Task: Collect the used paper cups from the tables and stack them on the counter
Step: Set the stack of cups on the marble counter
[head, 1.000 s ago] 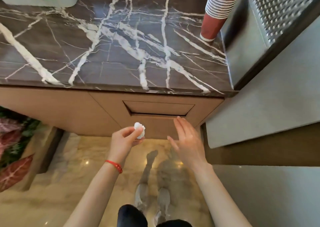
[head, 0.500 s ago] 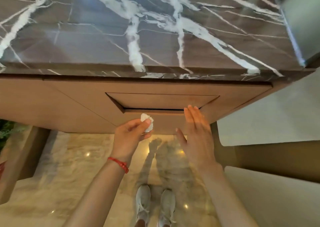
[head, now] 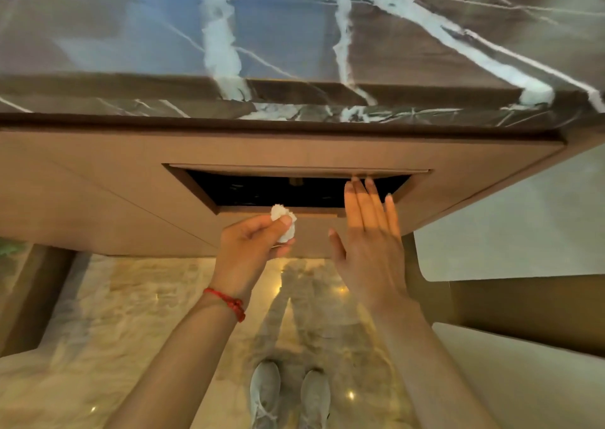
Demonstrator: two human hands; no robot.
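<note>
A dark marble counter [head: 294, 35] with white veins fills the top of the view. Below its edge, the wooden front has a bin flap [head: 294, 170] pushed inward, and a dark opening [head: 278, 192] shows behind it. My right hand [head: 370, 232] is flat with fingers apart, its fingertips pressing the flap in at the opening's right side. My left hand [head: 252, 248] pinches a small crumpled white paper wad [head: 284, 224] just below the opening's lower edge. No paper cups are in view.
The wooden cabinet front [head: 98, 192] spans the width. A glossy marble floor [head: 131, 330] lies below, with my grey shoes [head: 288, 392] on it. A pale wall panel [head: 510, 225] stands at the right, and a plant's edge shows at far left.
My view has moved closer and lower, and the stack of cups left the frame. My right hand pushed the flap inward, exposing the dark opening. My left hand brought the wad up to it.
</note>
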